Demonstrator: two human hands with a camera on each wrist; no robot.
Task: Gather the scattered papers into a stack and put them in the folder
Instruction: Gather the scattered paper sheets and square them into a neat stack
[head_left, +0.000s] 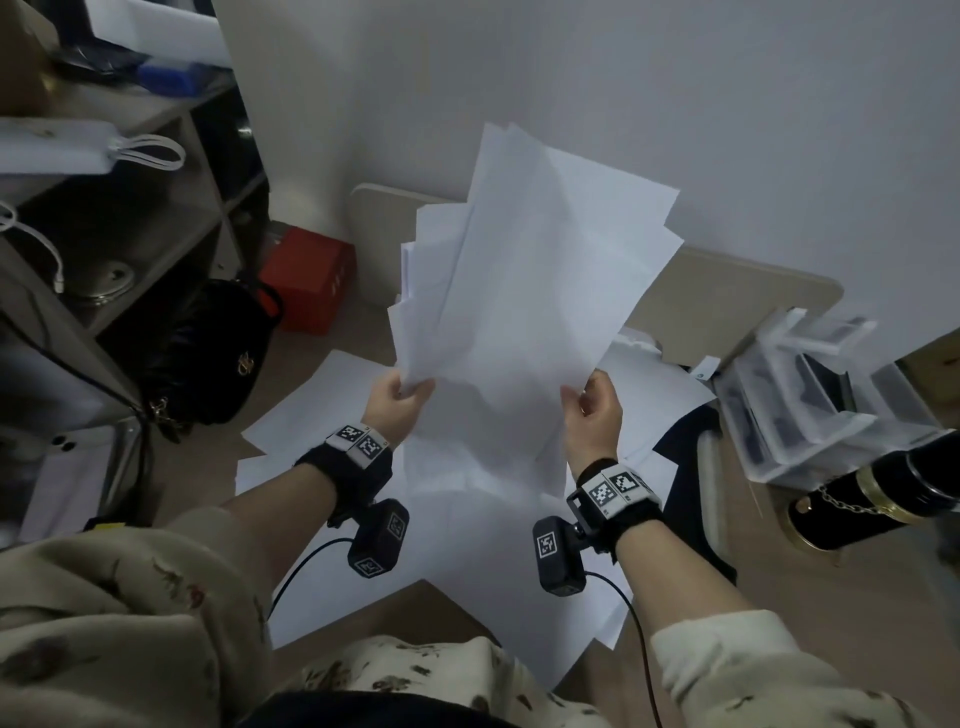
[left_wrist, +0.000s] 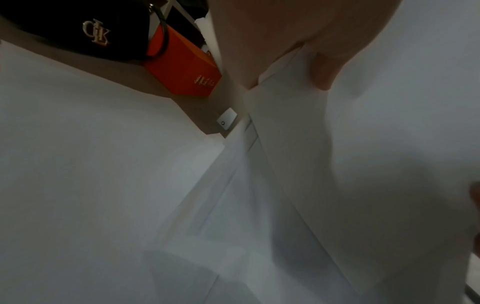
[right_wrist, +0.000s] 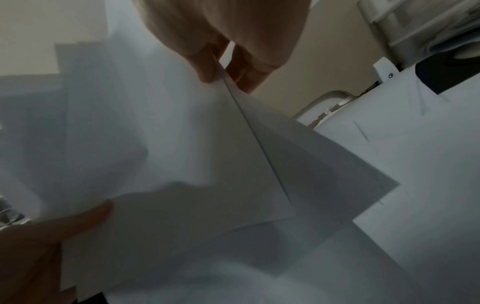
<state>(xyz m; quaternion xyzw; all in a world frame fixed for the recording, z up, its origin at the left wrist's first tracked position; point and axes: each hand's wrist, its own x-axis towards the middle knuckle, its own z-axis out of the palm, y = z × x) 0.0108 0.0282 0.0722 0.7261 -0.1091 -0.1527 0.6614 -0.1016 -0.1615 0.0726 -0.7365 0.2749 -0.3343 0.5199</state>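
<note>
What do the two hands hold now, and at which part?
Both hold the uneven bundle of papers: left hand pinches its lower left corner, right hand its lower right corner.

A plain white wall (head_left: 675, 104) is seen behind the light wooden surface (head_left: 727, 291), whose corners are rounded. To the left, a grey-brown shelving unit (head_left: 171, 171) is set against the wall. The scene is dimly lit, and detail in the shadows is lost.
</note>
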